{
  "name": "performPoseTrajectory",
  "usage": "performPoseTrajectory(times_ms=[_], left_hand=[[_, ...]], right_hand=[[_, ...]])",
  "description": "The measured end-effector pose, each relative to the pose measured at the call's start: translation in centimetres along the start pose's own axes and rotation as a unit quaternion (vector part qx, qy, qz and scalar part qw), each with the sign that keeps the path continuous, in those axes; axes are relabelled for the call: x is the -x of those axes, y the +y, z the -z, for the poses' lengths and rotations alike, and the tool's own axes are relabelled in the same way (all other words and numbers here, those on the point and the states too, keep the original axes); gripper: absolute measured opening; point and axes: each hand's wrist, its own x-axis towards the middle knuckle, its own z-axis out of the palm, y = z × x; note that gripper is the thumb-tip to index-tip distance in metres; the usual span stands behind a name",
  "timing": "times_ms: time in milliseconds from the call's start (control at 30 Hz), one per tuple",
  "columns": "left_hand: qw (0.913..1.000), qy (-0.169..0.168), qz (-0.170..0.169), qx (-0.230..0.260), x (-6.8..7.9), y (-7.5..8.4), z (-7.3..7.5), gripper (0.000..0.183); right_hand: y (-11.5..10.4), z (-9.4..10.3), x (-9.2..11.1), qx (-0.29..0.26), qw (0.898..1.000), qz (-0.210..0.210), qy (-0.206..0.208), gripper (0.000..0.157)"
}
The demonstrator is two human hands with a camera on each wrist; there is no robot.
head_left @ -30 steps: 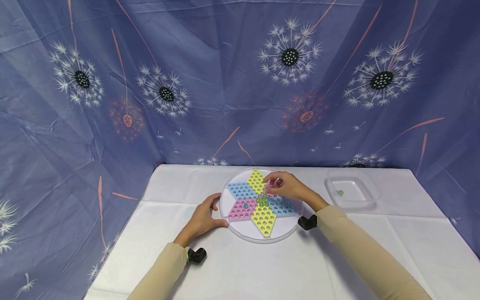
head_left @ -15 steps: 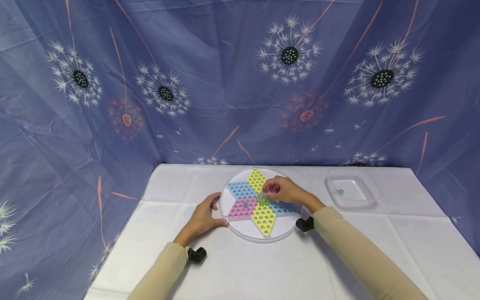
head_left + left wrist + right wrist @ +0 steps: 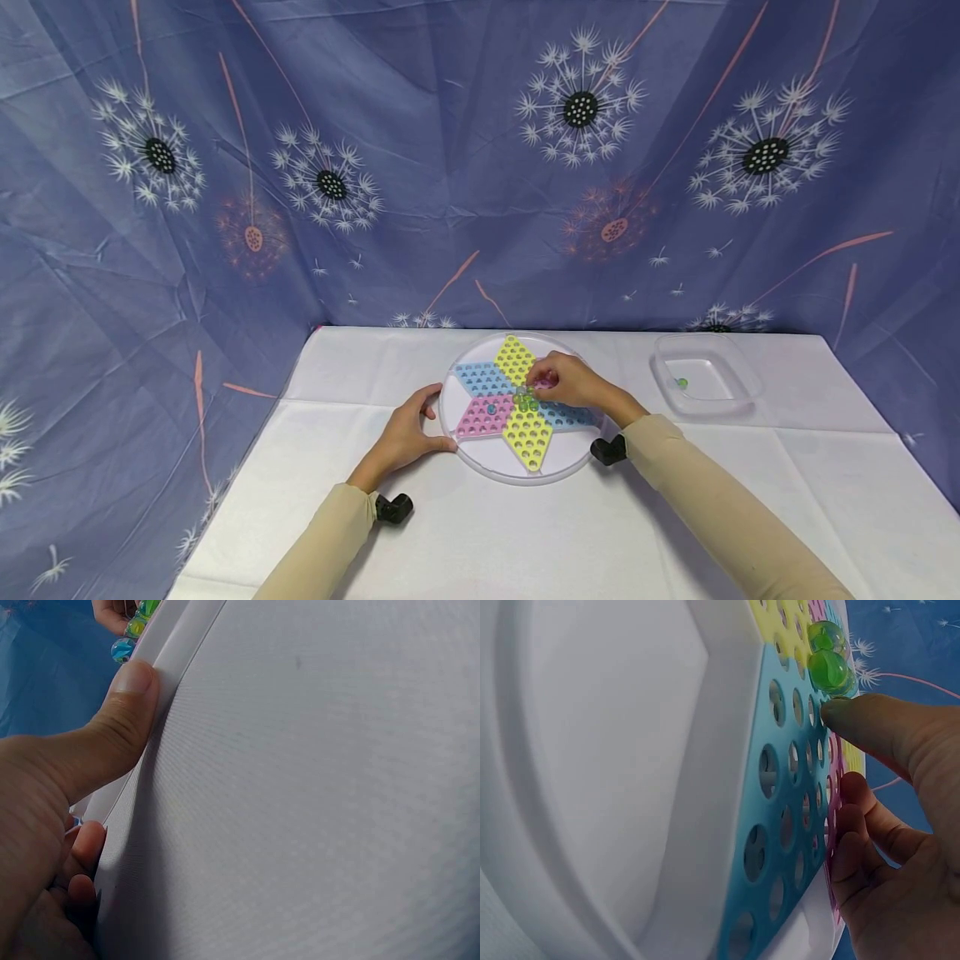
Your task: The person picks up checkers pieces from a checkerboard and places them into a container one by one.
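Note:
A round white Chinese checkers board [image 3: 480, 458] bears a star of yellow, pink and blue diamonds full of holes. My left hand [image 3: 405, 433] holds its left rim; in the left wrist view the thumb [image 3: 127, 712] lies along the rim, with bent fingers [image 3: 88, 847] lower down. Over the centre, my right hand [image 3: 573, 382] pinches a marble, mostly hidden by the fingers. Green glass marbles [image 3: 829, 670] sit clustered right by the right thumb tip [image 3: 838, 712]. A lone blue marble [image 3: 491, 409] rests in the left pink diamond.
To the right of the board stands a clear plastic tub [image 3: 705, 408] with one green marble [image 3: 682, 384] inside. A white cloth [image 3: 480, 542] covers the table, and a blue dandelion-print curtain [image 3: 450, 167] hangs behind and at the left.
My right hand has moved slightly left and down, from above the far pink diamond to the marbles at the centre. The left hand keeps its place on the rim.

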Motion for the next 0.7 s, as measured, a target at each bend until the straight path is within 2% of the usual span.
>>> performPoseTrajectory(times_ms=[700], left_hand=[[1.0000, -0.001, 0.005, -0.005, 0.01, 0.25, -0.05, 0.108]], right_hand=[[-0.07, 0.03, 0.03, 0.005, 1.000, 0.004, -0.002, 0.011]])
